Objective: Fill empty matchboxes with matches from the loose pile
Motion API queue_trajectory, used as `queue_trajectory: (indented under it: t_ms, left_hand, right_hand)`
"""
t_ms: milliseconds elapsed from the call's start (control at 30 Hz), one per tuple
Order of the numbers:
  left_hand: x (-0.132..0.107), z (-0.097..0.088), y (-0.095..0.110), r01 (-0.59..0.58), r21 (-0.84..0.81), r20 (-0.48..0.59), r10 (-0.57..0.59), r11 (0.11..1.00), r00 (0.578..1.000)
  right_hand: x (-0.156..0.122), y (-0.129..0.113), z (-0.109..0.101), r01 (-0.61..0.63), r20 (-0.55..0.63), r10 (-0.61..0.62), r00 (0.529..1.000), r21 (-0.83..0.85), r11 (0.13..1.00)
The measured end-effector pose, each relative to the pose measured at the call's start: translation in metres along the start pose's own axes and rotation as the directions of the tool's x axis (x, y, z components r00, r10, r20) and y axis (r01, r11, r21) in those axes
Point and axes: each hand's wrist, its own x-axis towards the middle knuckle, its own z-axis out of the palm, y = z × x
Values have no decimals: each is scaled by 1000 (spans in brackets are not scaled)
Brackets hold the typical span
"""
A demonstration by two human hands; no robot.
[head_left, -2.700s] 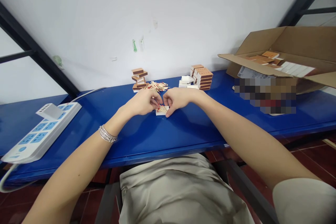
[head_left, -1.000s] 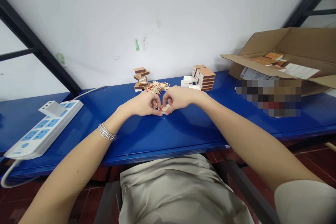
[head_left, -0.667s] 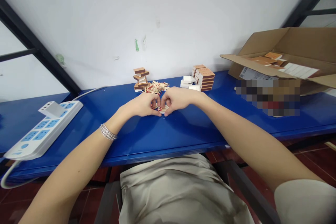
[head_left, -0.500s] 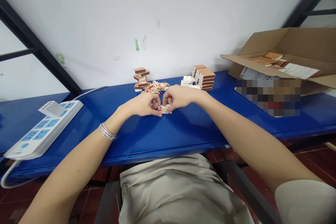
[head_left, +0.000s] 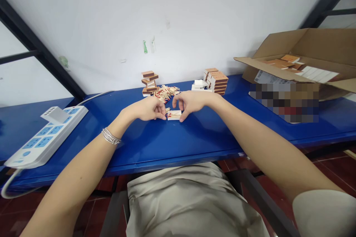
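Flanking a white rectangular cardboard tray [head_left: 174, 119] of red-tipped wooden matches [head_left: 174, 114], the left hand [head_left: 148, 109] bunches its fingers, grip unclear, while the right hand [head_left: 193, 102] parts thumb and forefinger.

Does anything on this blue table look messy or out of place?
Yes: loose matches lie in a tangled heap, heads pointing different ways. Beside them, the left stack of matchboxes looks askew, its boxes turned unevenly.

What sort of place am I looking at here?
Probably an indoor workbench, perhaps in a small workshop. A blue table bears stacked matchboxes and a small white tray of matches.
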Motion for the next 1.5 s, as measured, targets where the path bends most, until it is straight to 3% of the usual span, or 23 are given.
queue_trajectory:
  t_ms: [333,633,833,1033,1300,1500]
  left_hand:
    - [2,6,5,-120,24,-61,121,992,991]
    - [1,5,4,-85,45,-104,89,995,991]
    - [-1,0,1,-81,72,-128,89,994,988]
    - [1,6,6,-116,242,-135,151,963,979]
    - [4,13,5,-67,266,-178,117,962,977]
    - [3,13,9,-40,287,-224,108,957,969]
  right_hand:
    - [2,-1,1,43,4,-43,999,-13,999]
    - [1,1,0,57,-32,-57,998,13,998]
    - [1,2,-2,141,-129,-140,982,2,990]
    - [2,-4,3,173,-90,-178,980,-59,983]
    - [0,-11,3,117,-28,-121,992,-118,986]
    - [2,-8,5,140,-103,-151,983,-108,984]
